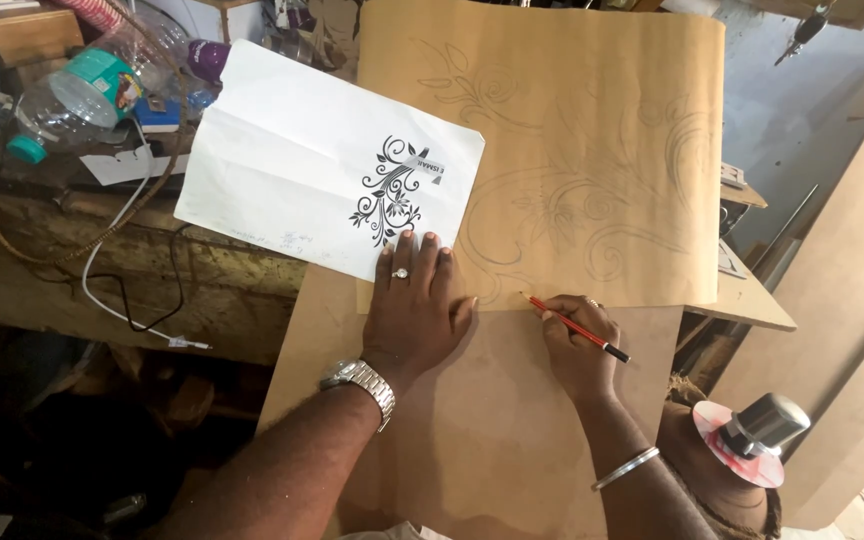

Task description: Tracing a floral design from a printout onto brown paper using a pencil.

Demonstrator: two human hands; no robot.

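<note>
The person leans over a sheet of brown paper point(592, 150) spread across a brown board point(492, 420). Their right hand point(577, 345) has its grip closed around a red pencil point(577, 328), whose tip meets the paper's lower edge, just beside a faint pencilled scroll of leaves and curls that runs up the sheet. The left hand point(414, 305) lies flat with its fingers spread, holding nothing, pressing on the paper's near left corner; its fingertips touch the lower edge of a white sheet point(302, 150) printed with a small black floral design. That white sheet overlaps the brown paper's left side and reaches out over a cluttered tabletop point(72, 230), where a clear plastic bottle point(92, 90) with a teal label lies on its side among cables. A wristwatch point(362, 380) sits on the left wrist, a thin bangle point(624, 468) on the right.
</note>
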